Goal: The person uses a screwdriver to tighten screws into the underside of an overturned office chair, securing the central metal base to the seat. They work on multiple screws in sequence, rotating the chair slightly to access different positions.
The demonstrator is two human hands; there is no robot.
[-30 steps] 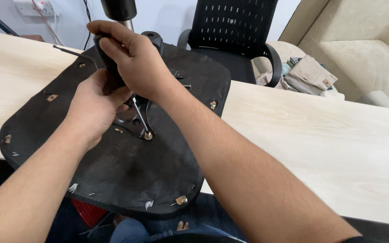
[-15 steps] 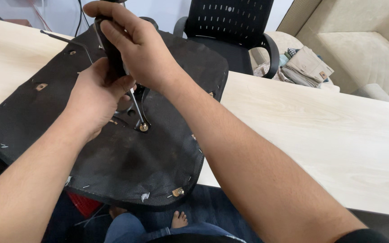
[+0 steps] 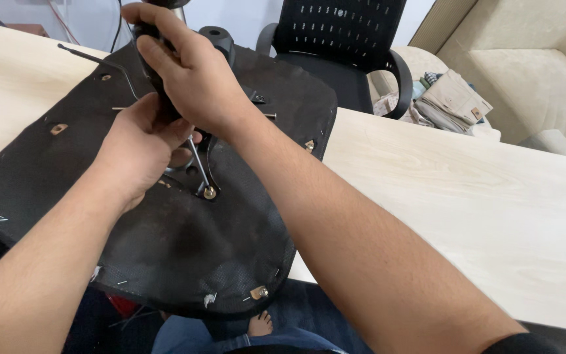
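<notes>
Desk [image 3: 466, 196]: pale wood-grain top, running from the upper left to the right edge; it carries the seat.

Sofa [image 3: 532, 72]: beige, upper right, behind the desk. Folded cloths [image 3: 450, 98] lie just in front of it.

Chair [image 3: 348, 46]: black office chair with a perforated back and curved armrest, standing behind the desk at top centre.

Seat [image 3: 165, 249]: black chair seat turned underside up, lying on the desk's near edge and overhanging it toward the person. Covering is stapled round the rim; brass-coloured fittings show near the edge at the left, upper left, right and bottom. A black metal mechanism [image 3: 221, 39] stands at its far side, with a thin lever rod [image 3: 99, 58] running out to the left.

Right hand [image 3: 191, 72]: closed in a full grip round the dark handle of a screwdriver [image 3: 198, 167], fingers wrapped over it, held above the middle of the seat.

Left hand [image 3: 135, 154]: curled beside and just under the right hand, fingers bent in at the lower handle and shaft; whether it truly grips the tool I cannot tell.

Screwdriver: dark handle mostly hidden in the hands, slim metal shaft slanting down to the right, tip resting on the screw.

Screw [image 3: 209, 193]: brass-coloured head, set in the seat's underside near its centre.

Foot [image 3: 261, 324]: bare, seen below the seat's near edge.
</notes>
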